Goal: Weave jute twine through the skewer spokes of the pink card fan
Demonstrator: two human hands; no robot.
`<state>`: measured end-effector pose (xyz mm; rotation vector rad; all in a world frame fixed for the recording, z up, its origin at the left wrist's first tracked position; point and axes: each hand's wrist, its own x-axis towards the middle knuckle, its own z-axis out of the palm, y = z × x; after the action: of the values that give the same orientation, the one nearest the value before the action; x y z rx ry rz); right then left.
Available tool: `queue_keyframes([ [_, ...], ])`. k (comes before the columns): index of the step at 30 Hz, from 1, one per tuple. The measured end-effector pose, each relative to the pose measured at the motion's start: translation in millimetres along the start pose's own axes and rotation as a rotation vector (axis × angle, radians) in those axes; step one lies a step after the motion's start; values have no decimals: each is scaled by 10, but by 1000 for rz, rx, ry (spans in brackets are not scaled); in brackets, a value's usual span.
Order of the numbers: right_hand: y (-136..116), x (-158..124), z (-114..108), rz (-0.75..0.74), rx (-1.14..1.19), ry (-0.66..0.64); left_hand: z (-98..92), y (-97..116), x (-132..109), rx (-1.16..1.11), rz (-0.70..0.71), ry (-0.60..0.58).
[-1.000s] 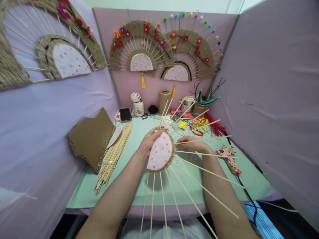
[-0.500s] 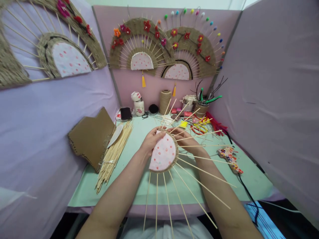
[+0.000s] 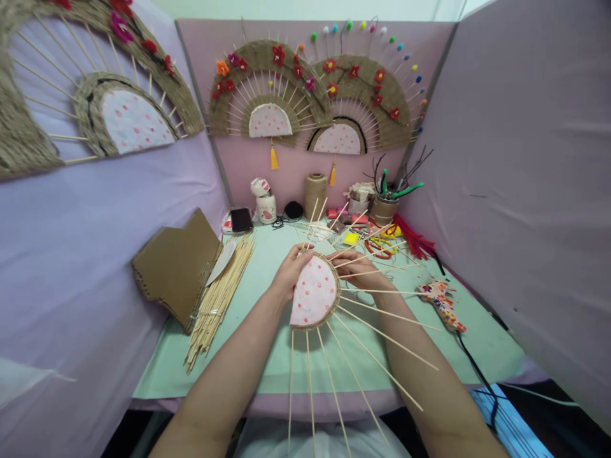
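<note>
A half-round fan piece (image 3: 315,291), pink-white with red dots and a twine-wrapped rim, is held above the table with its straight side to the left. Thin bamboo sticks (image 3: 389,312) fan out from its curved edge. My left hand (image 3: 289,270) is closed on the upper left corner, thumb on the dotted face and fingers behind. Beyond the upper right of the rim, my right hand (image 3: 356,268) has its fingers bent among the sticks. The sticks partly cover those fingertips, and what they pinch is too small to make out.
A bundle of bamboo sticks (image 3: 222,296) and brown cardboard (image 3: 179,264) lie left. At the back stand a twine spool (image 3: 316,196) and a can with green-handled tools (image 3: 384,207). Scissors (image 3: 379,248) and a patterned glue gun (image 3: 442,304) with a cord are on the right.
The fan piece has turned slightly counterclockwise, its lower sticks swinging right and its upper ones left. My right hand has shifted a little down and right along the rim. My left hand keeps its hold.
</note>
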<state>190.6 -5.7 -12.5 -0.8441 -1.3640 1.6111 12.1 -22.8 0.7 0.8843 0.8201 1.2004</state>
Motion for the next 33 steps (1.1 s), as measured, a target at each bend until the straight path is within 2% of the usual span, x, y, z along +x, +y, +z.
queue_keyframes([
  [4,18,8,-97,13,-72,-23,19,-67,20,20,-145,74],
  [6,27,7,-143,25,-88,-44,23,-92,14,-16,-216,64],
  [11,30,-25,-202,43,-107,-100,-21,-83,-102,-184,-523,-110],
  [13,21,-45,-209,46,-108,-133,-43,-62,-168,-206,-576,-176],
  [16,7,-68,-217,19,-81,-148,-55,-36,-236,-190,-533,-256],
  [19,2,-72,-225,-17,-36,-145,-46,-20,-249,-207,-465,-283],
  [23,3,-61,-222,-5,33,-162,-38,17,-232,-267,-387,-273],
  [33,-24,-101,-195,53,-31,-88,-72,75,-228,-239,-240,-227],
])
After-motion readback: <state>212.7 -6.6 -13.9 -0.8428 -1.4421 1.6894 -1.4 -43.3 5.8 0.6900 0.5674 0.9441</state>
